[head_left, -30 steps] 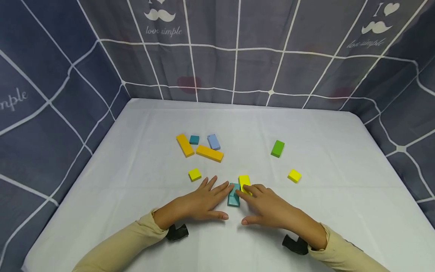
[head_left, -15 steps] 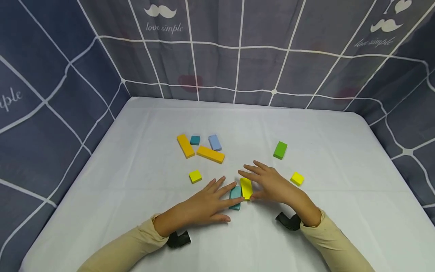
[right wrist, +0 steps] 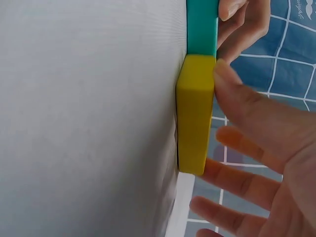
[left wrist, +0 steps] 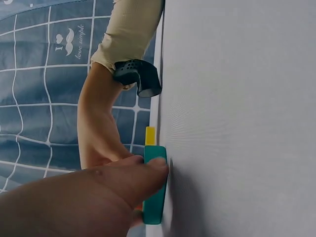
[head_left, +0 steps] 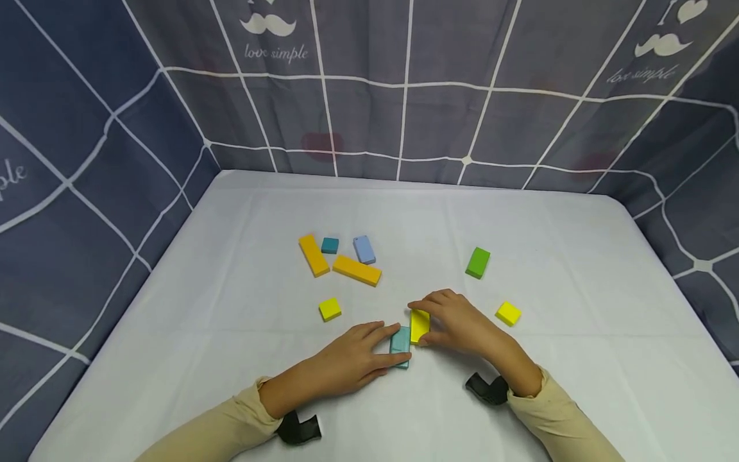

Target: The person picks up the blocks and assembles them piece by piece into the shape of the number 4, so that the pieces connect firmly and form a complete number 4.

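From the head, the counter (head_left: 231, 321) is viewed forward and downward, from far enough back for the patterned curtain (head_left: 369, 115) behind it to be included. From each wrist, the work is seen close up, low along the counter and tipped sideways; the right sleeve (left wrist: 129, 32) is faced by the left camera, the left fingers (right wrist: 254, 24) by the right. The teal block (left wrist: 154, 200) and yellow block (right wrist: 195, 128) are shared by all views.

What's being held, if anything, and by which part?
The right hand pinches the longer yellow block by its two short ends. The left hand touches the teal block; whether it grips cannot be told.
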`<state>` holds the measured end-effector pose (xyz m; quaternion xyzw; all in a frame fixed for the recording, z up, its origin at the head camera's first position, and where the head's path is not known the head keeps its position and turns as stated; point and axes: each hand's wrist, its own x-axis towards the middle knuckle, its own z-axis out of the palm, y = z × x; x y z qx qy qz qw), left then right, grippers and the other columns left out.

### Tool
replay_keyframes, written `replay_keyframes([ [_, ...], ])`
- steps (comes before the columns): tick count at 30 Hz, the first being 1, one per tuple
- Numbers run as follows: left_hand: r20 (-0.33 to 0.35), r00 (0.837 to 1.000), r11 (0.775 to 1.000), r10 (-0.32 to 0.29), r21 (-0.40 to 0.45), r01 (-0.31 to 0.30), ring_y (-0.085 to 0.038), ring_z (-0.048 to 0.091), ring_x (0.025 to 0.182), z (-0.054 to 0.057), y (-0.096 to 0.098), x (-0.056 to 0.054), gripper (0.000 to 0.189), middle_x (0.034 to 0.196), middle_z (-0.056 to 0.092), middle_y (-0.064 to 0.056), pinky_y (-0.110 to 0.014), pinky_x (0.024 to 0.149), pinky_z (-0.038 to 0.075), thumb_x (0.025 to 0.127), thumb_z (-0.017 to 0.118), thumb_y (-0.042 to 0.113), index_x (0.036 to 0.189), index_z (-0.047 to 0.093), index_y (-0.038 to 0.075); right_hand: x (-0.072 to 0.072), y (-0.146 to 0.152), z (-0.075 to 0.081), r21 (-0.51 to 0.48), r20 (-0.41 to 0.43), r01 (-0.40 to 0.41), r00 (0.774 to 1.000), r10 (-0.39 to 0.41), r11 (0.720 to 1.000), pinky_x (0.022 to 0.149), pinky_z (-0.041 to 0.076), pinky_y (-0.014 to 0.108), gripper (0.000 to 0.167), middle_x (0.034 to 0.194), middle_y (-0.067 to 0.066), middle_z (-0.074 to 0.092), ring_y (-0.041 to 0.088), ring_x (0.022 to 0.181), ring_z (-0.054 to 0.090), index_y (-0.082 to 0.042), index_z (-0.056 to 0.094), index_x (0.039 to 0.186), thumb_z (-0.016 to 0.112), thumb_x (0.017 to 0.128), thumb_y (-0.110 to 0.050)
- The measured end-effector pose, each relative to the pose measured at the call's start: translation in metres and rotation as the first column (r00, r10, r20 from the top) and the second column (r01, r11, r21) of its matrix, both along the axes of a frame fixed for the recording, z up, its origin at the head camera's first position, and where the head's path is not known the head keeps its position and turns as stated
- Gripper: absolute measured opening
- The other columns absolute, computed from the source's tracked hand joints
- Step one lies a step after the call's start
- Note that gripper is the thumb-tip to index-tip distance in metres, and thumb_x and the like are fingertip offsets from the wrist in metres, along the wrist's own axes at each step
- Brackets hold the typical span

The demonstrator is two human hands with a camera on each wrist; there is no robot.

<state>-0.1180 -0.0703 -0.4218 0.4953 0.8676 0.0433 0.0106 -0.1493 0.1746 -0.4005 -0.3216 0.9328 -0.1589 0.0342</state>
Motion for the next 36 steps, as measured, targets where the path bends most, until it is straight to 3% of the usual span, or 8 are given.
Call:
replay_keyframes([
  [6, 0.000, 1.000, 1.000, -0.004, -0.010, 0.004, -0.027, 0.038, 0.128, 0.003, -0.001, -0.001, 0.045, 0.146, 0.032, -0.007, -0.038, 0.103, 0.037, 0.092, 0.049, 0.040, 0.136, 0.040, 0.039, -0.005, -0.002, -0.001, -0.012, -0.019, 0.072, 0.997, -0.073, 0.997, 0.090, 0.043, 0.043, 0.051, 0.110, 0.002, 0.063, 0.026, 0.108, 0.052, -0.012, 0.062, 0.112, 0.077, 0.069, -0.036],
  [14, -0.010, 1.000, 1.000, -0.013, -0.019, 0.012, -0.028, 0.037, 0.129, 0.004, 0.003, -0.003, 0.046, 0.146, 0.031, -0.007, -0.038, 0.105, 0.035, 0.092, 0.049, 0.041, 0.136, 0.039, 0.039, -0.018, -0.001, -0.002, -0.016, -0.027, 0.091, 0.995, -0.092, 0.996, 0.091, 0.043, 0.046, 0.049, 0.113, 0.008, 0.063, 0.029, 0.108, 0.052, -0.008, 0.062, 0.112, 0.075, 0.072, -0.033],
  [22, -0.067, 0.997, 0.995, -0.038, -0.095, 0.032, -0.034, 0.030, 0.132, 0.000, 0.006, -0.001, 0.050, 0.150, 0.023, -0.007, -0.041, 0.105, 0.034, 0.093, 0.044, 0.044, 0.141, 0.029, 0.040, -0.023, -0.010, -0.003, -0.030, -0.027, 0.049, 0.998, -0.050, 0.998, 0.090, 0.045, 0.045, 0.047, 0.115, 0.008, 0.062, 0.030, 0.108, 0.053, -0.008, 0.064, 0.113, 0.074, 0.074, -0.032],
  [30, -0.089, 0.995, 0.999, -0.033, -0.039, 0.030, -0.035, 0.024, 0.135, -0.005, 0.004, -0.002, 0.048, 0.149, 0.025, -0.006, -0.042, 0.106, 0.032, 0.092, 0.046, 0.045, 0.138, 0.033, 0.042, -0.022, -0.016, -0.001, -0.039, 0.030, -0.018, 0.999, 0.020, 0.999, 0.092, 0.044, 0.045, 0.043, 0.122, 0.009, 0.059, 0.030, 0.111, 0.052, -0.007, 0.061, 0.119, 0.068, 0.081, -0.025],
  [36, -0.063, 0.998, 0.999, -0.018, -0.040, 0.016, -0.035, 0.022, 0.136, -0.007, 0.003, 0.002, 0.047, 0.149, 0.026, -0.007, -0.043, 0.106, 0.032, 0.093, 0.045, 0.044, 0.139, 0.033, 0.042, -0.021, -0.017, -0.002, -0.035, 0.041, -0.030, 0.999, 0.031, 0.999, 0.093, 0.043, 0.045, 0.043, 0.122, 0.009, 0.058, 0.031, 0.111, 0.051, -0.007, 0.060, 0.119, 0.068, 0.081, -0.024],
])
